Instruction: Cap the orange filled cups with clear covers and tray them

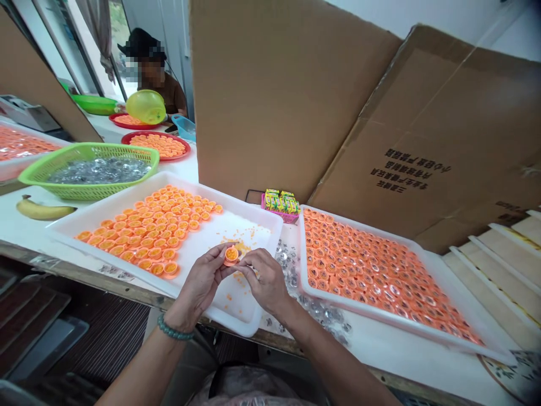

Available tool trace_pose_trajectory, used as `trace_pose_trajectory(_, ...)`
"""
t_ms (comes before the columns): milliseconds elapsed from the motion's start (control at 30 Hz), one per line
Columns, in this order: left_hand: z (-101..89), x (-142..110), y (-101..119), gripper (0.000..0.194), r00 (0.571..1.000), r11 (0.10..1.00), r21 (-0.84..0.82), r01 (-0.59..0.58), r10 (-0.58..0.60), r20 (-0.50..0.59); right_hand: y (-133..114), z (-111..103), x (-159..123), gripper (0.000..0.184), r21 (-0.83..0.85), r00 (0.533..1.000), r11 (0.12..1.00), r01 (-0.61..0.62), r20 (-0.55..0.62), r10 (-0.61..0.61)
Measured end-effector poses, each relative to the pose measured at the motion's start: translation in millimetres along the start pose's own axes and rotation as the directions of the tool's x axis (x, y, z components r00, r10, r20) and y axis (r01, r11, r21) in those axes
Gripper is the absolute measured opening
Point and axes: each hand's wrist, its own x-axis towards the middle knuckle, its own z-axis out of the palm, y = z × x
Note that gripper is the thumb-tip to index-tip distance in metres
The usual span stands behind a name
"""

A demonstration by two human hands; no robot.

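Observation:
My left hand (205,279), with a green bead bracelet on its wrist, pinches a small round orange cup (231,255) filled with yellow-orange bits. Close against the cup's right side, my right hand (266,276) has thumb and fingers pressed together; what they grip is too small to make out. Both hands are above the right part of a white tray (270,223). Rows of similar filled orange cups (143,228) cover the tray's left part. Loose yellow-orange bits (243,247) lie scattered near my fingers.
Right stands a second white tray (439,262) of orange cups with shiny tops. Clear plastic pieces (325,316) lie between trays. A green basket (91,194), banana (44,210), pink basket (287,217) and cardboard (274,101) surround the work. A person (169,93) sits behind red trays.

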Motion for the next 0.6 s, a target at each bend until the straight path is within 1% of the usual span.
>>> trace_pose_trajectory(67,-0.8,0.4,-0.5,0.023,1.000,1.000,0.005,0.000,0.000,0.003,-0.2,-2.0,-0.2,0.011,0.000,1.000,1.000,-0.018,-0.004,0.018)
trace_pose_trajectory(200,-0.4,-0.3,-0.3,0.022,1.000,1.000,-0.001,-0.011,0.011,0.020,2.8,-5.8,2.4,0.024,-0.026,0.999,0.998,-0.049,0.002,0.049)
trace_pose_trajectory(267,0.9,-1.8,0.8,0.019,1.000,1.000,-0.013,-0.007,0.007,0.028,3.6,-7.0,4.0,0.028,-0.058,0.998,0.997,-0.052,0.027,0.054)
trace_pose_trajectory(367,2.6,-3.9,2.6,0.015,0.999,1.000,-0.028,0.004,-0.003,0.034,1.7,-5.1,5.1,0.031,-0.101,0.996,0.995,-0.011,0.091,0.020)
trace_pose_trajectory(467,2.9,-4.7,3.0,0.017,0.998,1.000,0.001,0.011,-0.011,0.062,0.1,-3.1,4.9,0.034,-0.105,0.991,0.994,0.021,0.130,-0.007)
trace_pose_trajectory(533,2.4,-4.2,2.2,0.020,0.997,0.999,0.042,0.030,-0.033,0.075,3.4,-9.1,4.5,0.036,-0.097,0.990,0.995,0.021,0.138,-0.008)
trace_pose_trajectory(600,2.2,-3.1,0.6,0.024,0.998,0.995,0.092,0.046,-0.050,0.043,12.0,-24.6,2.5,0.036,-0.107,0.995,0.994,-0.012,0.099,0.023)
